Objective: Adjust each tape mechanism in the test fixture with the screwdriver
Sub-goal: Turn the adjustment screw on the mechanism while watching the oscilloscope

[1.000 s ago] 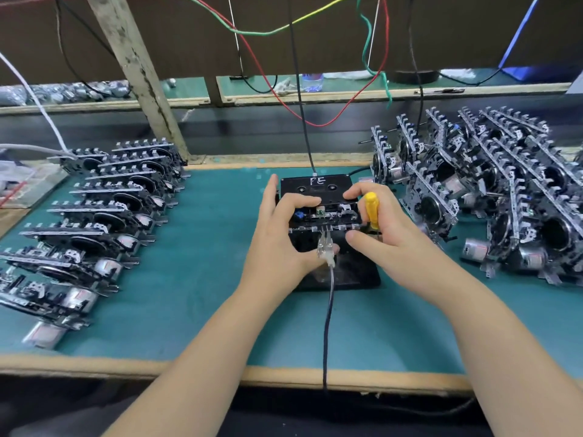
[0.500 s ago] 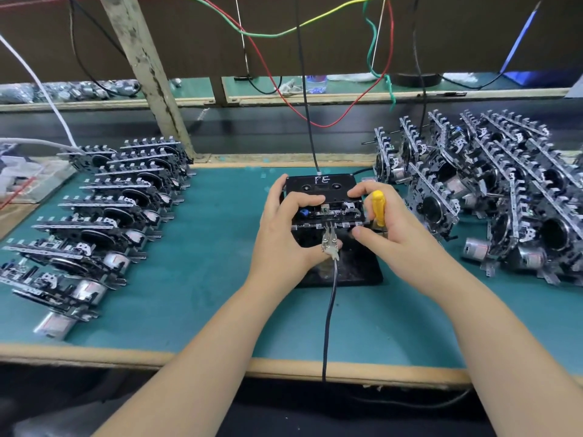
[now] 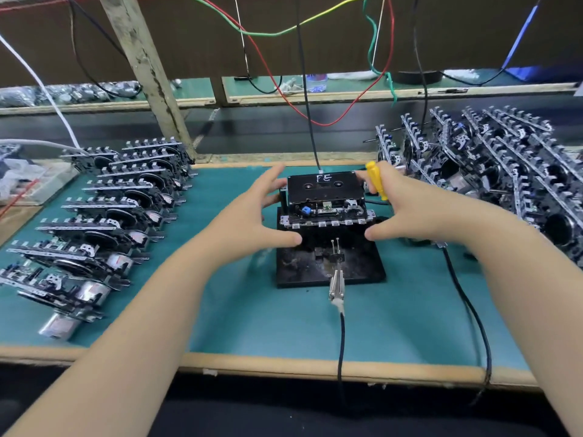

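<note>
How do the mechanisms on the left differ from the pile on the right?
The left mechanisms lie flat in an orderly overlapping row; the right mechanisms stand on edge, crowded together. The left row runs toward the table's near edge; the right group sits farther back. Both look like the same kind of part.

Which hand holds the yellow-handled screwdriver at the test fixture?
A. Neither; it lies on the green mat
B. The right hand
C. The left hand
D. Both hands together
B. The yellow screwdriver sits in the right hand beside the cassette marked FE, while the left hand spreads open on the fixture's other side.
</note>
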Demonstrator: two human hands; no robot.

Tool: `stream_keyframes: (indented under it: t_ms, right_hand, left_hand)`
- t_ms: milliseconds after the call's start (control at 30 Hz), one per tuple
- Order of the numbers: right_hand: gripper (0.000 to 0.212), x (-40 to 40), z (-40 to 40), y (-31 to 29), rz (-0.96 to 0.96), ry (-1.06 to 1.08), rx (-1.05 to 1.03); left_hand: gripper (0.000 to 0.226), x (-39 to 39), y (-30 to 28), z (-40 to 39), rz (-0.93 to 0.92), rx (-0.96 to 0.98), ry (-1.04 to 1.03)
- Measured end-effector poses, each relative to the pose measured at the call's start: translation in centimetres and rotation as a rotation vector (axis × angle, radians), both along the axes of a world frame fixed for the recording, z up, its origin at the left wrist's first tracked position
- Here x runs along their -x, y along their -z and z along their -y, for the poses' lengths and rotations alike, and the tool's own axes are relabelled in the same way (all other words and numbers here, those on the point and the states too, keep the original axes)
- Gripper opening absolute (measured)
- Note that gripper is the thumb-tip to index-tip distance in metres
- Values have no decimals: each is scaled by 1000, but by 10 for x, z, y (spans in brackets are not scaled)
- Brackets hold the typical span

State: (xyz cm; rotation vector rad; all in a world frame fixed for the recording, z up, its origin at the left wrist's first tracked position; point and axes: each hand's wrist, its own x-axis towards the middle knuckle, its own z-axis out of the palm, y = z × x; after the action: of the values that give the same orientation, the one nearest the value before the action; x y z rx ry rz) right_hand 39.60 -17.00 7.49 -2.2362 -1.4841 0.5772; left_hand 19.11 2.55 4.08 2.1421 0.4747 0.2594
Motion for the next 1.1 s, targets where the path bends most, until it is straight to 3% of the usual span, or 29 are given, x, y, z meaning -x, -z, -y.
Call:
stream_keyframes:
  t_ms: [300,600,800,900,967,1100]
  right_hand:
    - [75,-5,-19,-21,215,5,77]
    - [63,-5,-13,-9,103,57,-3]
    - [61,-8,-11,-5,72,77,-27]
    - [64,-8,-10,-4,45,84,-31]
    - [65,-8,-9,-3,14,82,-35]
    - [51,-2,-1,5,-43,75,-106]
  left_hand:
    - [114,-9,-9,-13,-25,-16,-36]
    - [110,-7,-10,-9,-40,-6,-35]
    - [96,3,3,31,73,-381,32]
    - [95,-7,17,57,129,-320,-72]
    - [81,-15,23,62,209,-209,-166]
    - [67,-23,34,61,297,-52,-188]
